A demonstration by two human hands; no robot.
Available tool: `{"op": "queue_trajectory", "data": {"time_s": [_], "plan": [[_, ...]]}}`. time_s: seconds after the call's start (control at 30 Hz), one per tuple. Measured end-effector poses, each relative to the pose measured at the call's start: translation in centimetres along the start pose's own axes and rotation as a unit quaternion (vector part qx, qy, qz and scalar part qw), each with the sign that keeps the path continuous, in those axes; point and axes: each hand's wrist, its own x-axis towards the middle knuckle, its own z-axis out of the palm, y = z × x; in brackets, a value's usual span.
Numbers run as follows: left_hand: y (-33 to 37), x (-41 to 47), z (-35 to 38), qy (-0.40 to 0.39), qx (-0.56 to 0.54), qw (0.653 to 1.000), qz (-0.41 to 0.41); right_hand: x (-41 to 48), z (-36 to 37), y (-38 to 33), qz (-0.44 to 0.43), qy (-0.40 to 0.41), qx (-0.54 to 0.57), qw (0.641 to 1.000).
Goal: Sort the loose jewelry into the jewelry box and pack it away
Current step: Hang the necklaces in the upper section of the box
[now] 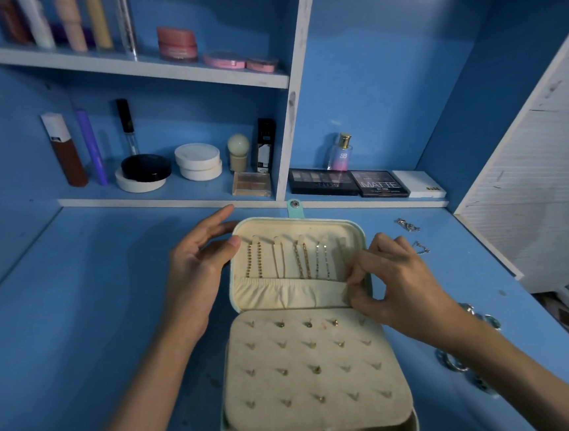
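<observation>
Nearest me, the open jewelry box (294,226) lies flat on the blue desk (96,317), its base toward the person. Over the base sits a cream earring panel (311,384) with rows of small studs (308,324) pushed into it. To the right, near the desk's edge, lie glinting ring-like pieces (485,320), too blurred to name.

Farther in, the lid lies back, with four necklaces (300,258) hanging side by side from its hooks, their lower ends tucked into the elastic pocket (283,292). The right hand (399,281) has its fingers curled, thumb and forefinger pinching the right end of that pocket's gathered edge. The left hand (195,268) is relaxed and spread, its thumb touching the lid's left rim. Two loose silver chains (408,226) lie on the desk just beyond the right hand.

Beyond the lid's snap tab (294,207), a low shelf carries eyeshadow palettes (324,181) and a perfume bottle (339,153).
</observation>
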Motion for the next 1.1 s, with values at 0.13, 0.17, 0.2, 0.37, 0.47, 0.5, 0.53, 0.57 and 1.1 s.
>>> {"op": "queue_trajectory", "data": {"time_s": [0.13,0.17,0.2,0.37,0.47,0.5,0.53,0.57,1.1], "plan": [[0.0,0.0,0.0,-0.001,-0.004,1.000,0.001,0.1,-0.1,-0.1,-0.002,0.003,-0.011,1.000],[0.0,0.0,0.0,0.000,-0.005,1.000,0.001,0.2,0.0,-0.2,-0.001,0.004,-0.023,1.000],[0.0,0.0,0.0,-0.001,-0.005,1.000,0.001,0.1,0.0,-0.2,0.001,0.002,-0.032,0.999],[-0.1,0.0,-0.1,-0.005,-0.004,1.000,0.000,0.1,0.0,-0.1,0.005,-0.013,-0.005,1.000],[-0.1,0.1,-0.1,-0.004,-0.004,1.000,-0.002,0.2,-0.2,-0.1,0.005,-0.017,0.008,1.000],[-0.1,0.0,-0.1,-0.004,-0.004,1.000,-0.002,0.2,-0.2,-0.1,0.006,-0.024,0.012,1.000],[-0.1,0.0,-0.1,-0.005,-0.003,1.000,-0.002,0.2,-0.2,-0.2,0.011,-0.032,0.019,0.999],[-0.1,0.0,-0.1,-0.006,-0.003,1.000,-0.002,0.1,-0.2,-0.2,0.022,-0.037,0.032,0.999],[-0.1,0.0,-0.1,0.000,0.004,1.000,-0.003,0.0,-1.6,-0.2,0.068,0.008,0.147,0.987]]}}
